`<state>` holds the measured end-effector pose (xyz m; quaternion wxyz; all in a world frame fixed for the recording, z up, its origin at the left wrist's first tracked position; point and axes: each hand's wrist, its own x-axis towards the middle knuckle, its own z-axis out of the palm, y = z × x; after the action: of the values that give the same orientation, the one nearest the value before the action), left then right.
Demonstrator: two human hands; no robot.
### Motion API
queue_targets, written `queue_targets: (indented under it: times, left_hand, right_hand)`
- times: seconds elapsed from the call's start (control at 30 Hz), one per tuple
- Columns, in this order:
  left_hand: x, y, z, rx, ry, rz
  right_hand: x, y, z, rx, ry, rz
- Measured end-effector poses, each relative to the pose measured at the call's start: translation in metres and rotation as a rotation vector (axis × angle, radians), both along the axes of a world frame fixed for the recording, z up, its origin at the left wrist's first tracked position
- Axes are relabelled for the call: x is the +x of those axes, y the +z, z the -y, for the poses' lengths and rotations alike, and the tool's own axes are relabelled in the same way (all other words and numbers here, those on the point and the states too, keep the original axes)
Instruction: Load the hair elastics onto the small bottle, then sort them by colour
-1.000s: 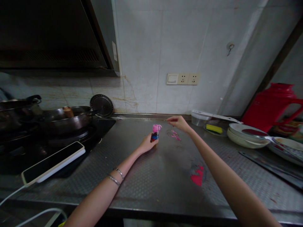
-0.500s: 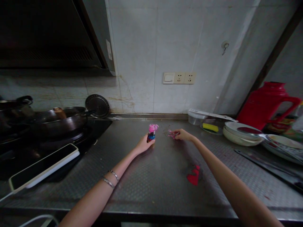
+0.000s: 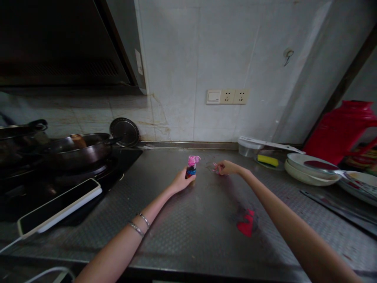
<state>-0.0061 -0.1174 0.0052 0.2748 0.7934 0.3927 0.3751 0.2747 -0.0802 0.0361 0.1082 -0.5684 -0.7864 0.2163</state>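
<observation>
On the steel counter point(image 3: 165, 212), my left hand point(image 3: 180, 181) is wrapped around a small upright clear bottle with a bumpy pink top and dark and blue contents point(image 3: 191, 169). To the right of it, my right hand point(image 3: 226, 168) is down at the counter surface, its fingers pinched on a small tangle of pink and white string-like pieces point(image 3: 215, 166). The exact kind of these pieces is too small to make out. A red heart-like patch point(image 3: 246, 224) lies on the counter below my right hand.
At left, a pan point(image 3: 78, 151) stands on the black stove, and a phone on a white block point(image 3: 60, 208) lies in front. At right are a clear container point(image 3: 249, 147), a yellow sponge point(image 3: 267, 160), stacked bowls point(image 3: 310, 173), a long flat blade-like tool point(image 3: 332, 210) and a red thermos point(image 3: 337, 131).
The whole view has shifted slightly, so things appear farther right. Both hands keep their places at the bottle and the pink pieces, with the right fingers bent slightly more downward.
</observation>
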Motion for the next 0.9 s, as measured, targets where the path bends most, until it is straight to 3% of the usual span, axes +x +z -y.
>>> queue_targets:
  times: [0.27, 0.43, 0.57, 0.7, 0.8, 0.9]
  left_hand:
    - [0.0, 0.0, 0.0, 0.005, 0.002, -0.002]
    - [0.0, 0.003, 0.001, 0.009, 0.01, -0.018]
    - [0.001, 0.005, 0.003, -0.008, 0.02, -0.023]
    - [0.0, 0.003, 0.002, -0.006, 0.009, -0.002]
    - [0.0, 0.003, 0.001, -0.01, 0.012, 0.001]
    - [0.001, 0.003, 0.002, -0.004, 0.02, -0.004]
  right_hand:
    - [-0.001, -0.007, 0.0, 0.055, -0.002, 0.024]
    - [0.0, -0.003, 0.0, 0.024, -0.003, -0.136]
    - [-0.017, 0.021, 0.001, 0.024, -0.005, -0.36]
    - [-0.054, 0.059, 0.006, 0.182, 0.08, -0.47]
    - [-0.085, 0.082, 0.013, 0.323, 0.188, -0.466]
    - [-0.109, 0.093, 0.021, 0.442, 0.277, -0.376]
